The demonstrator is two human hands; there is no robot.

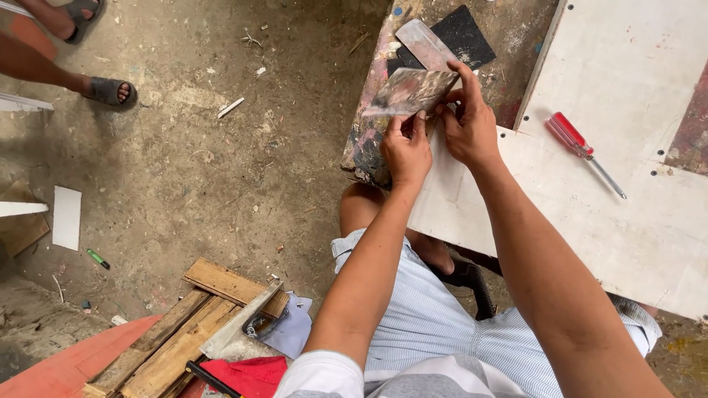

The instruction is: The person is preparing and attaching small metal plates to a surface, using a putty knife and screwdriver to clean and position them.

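Far to the left of the scraper blade that you hold, another person's sandalled feet (108, 90) stand on the dirt floor (199, 169), and below them a white offcut (66, 217) and a small green marker (96, 258) lie on the ground. Nearer the blade, down and to its left, a stack of wooden slats (184, 332) rests beside a red cloth (251, 374). Your left hand (405, 151) pinches the lower edge of the smeared scraper blade (410, 91), its grip closed on the metal with thumb and fingers. Your right hand (468, 125) meets it from the other side, fingers curled over the blade's right end, also clamped on it. The blade hangs tilted above the paint-stained edge of the counter (369, 140). Just behind the blade lie a second putty knife (422, 43) and a dark sanding sheet (464, 33). Right of the blade, well apart, a red-handled screwdriver (579, 147) lies on the white board (627, 66).
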